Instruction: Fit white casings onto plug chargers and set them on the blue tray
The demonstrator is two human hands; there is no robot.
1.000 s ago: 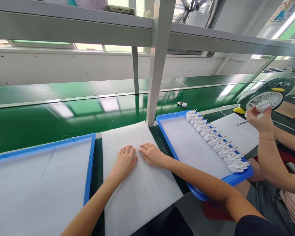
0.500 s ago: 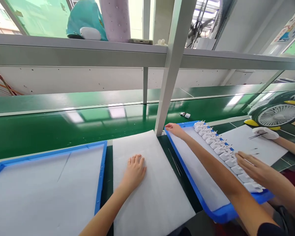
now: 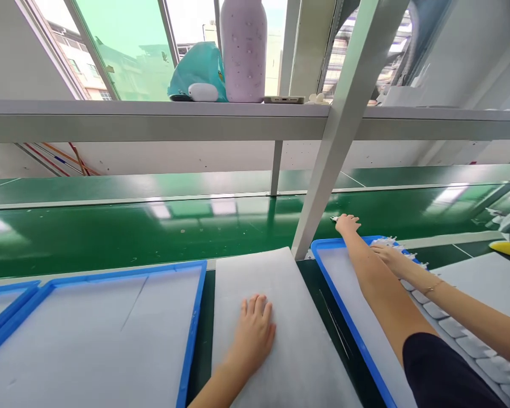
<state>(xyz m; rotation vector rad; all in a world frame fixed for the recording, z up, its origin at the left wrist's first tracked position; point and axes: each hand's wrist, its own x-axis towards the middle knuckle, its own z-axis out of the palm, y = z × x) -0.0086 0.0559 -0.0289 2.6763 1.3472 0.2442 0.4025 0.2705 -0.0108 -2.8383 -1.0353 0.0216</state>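
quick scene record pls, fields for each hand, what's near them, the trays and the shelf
left hand: flat, palm down on the white foam sheet
right hand: stretched out over the green conveyor belt, past the far edge of the right blue tray; what it touches is hidden
co-worker's hand: over the row of white plugs in that tray
left blue tray: lined with a white sheet
shelf: lilac bottle, teal soft toy, a phone lying flat

no legible text (labels, signs, numbers)
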